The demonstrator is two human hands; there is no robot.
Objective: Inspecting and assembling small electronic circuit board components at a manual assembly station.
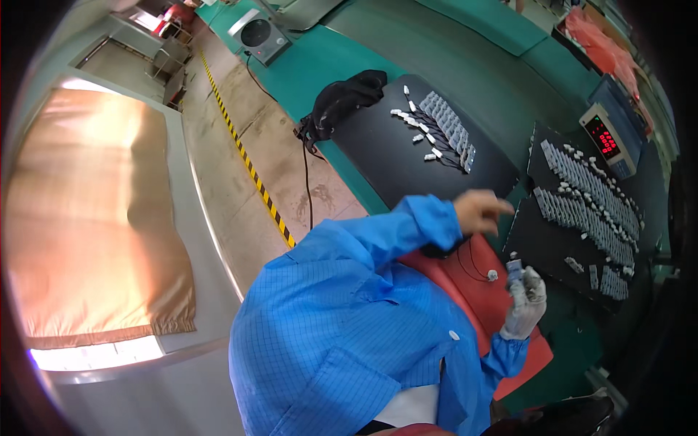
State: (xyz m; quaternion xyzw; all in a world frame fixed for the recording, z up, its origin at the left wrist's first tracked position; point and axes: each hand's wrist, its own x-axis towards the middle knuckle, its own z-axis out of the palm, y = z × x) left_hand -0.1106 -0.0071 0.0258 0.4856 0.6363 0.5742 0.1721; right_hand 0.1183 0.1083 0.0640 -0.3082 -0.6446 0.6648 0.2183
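My left hand is bare and reaches out over the edge of the black mat. Its fingers point to the right, slightly blurred, and I see nothing in them. My right hand, in a white glove, is closed on a small grey module held upright between thumb and fingers. Just left of it, a white connector on a thin dark cable lies over the red mat. Farther off, a group of grey modules with dark leads and white plugs rests on a black mat.
At the right, a second black mat carries dense rows of grey modules. A scale with a red display stands behind them. Black cloth and a boxy device with a round dark face sit along the green table.
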